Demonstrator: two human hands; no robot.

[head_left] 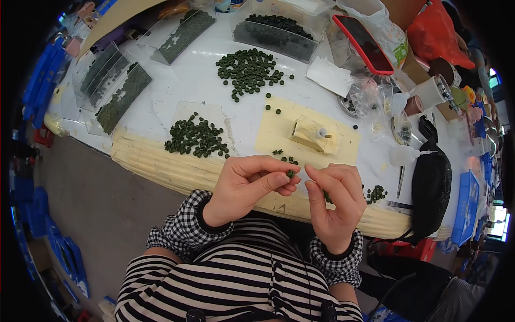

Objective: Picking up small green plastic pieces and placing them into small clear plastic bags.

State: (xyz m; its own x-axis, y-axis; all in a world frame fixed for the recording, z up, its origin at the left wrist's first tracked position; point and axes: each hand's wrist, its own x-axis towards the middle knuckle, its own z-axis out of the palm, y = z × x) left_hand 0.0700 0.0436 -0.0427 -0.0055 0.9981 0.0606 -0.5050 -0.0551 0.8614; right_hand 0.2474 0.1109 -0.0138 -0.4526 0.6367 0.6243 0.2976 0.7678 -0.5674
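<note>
My left hand [249, 185] pinches a small dark green round bead [290, 174] between thumb and fingertips, over the table's near edge. Facing it, my right hand [339, 193] is curled with thumb and forefinger close together; whatever they hold is too small to make out. Green bits show in the gap of its fingers, in the palm or on the table behind. A few loose green pieces [289, 160] lie just beyond my hands on a yellowish sheet [271, 126]. On that sheet sits a tape-wrapped block [314, 137] with a small peg fixture.
Green beads form a heap [197, 137] at left, another heap [249, 70] farther back, and a small cluster [376, 194] at right. Clear bins [273, 40] of beads line the back. A red-cased phone [363, 44], white paper [329, 75], tweezers [401, 181] and a black bag [432, 188] stand right.
</note>
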